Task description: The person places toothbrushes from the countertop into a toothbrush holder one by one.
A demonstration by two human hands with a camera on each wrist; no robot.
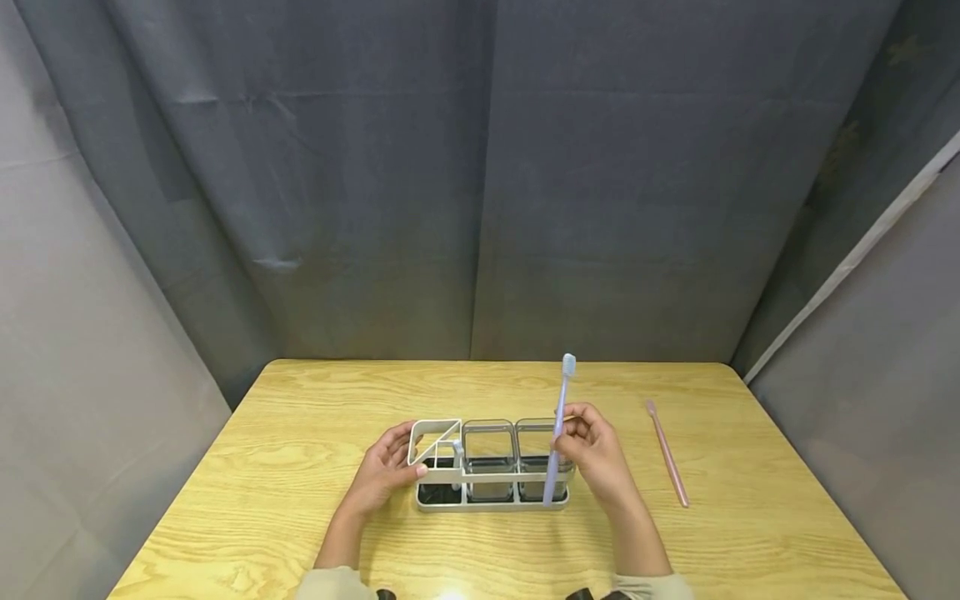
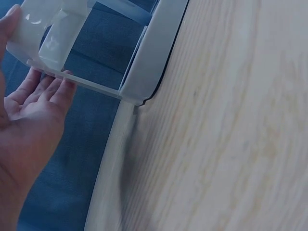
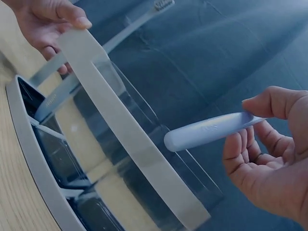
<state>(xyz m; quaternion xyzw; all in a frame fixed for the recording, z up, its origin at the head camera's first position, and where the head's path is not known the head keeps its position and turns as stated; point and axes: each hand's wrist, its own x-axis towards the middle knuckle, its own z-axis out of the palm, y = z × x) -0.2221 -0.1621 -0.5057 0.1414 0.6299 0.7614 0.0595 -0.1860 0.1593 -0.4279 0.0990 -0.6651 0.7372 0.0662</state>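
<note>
Pale wooden table (image 1: 300,533) across lower frame. White frame holder with three clear compartments (image 1: 491,467) at centre, long axis left to right. Left hand (image 1: 382,475), fingers straight, touching holder's left end. Right hand (image 1: 596,454) pinching upright lilac plastic toothbrush (image 1: 558,425), bristles uppermost, long axis vertical, handle tip at rightmost compartment's front, right of centre. Thin pink toothbrush (image 1: 667,454) lying farther right, apart from both hands, nearer the right.

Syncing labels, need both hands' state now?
Left hand: open, fingers steadying the holder at its end.
Right hand: pinching the lilac toothbrush, upright.
</note>
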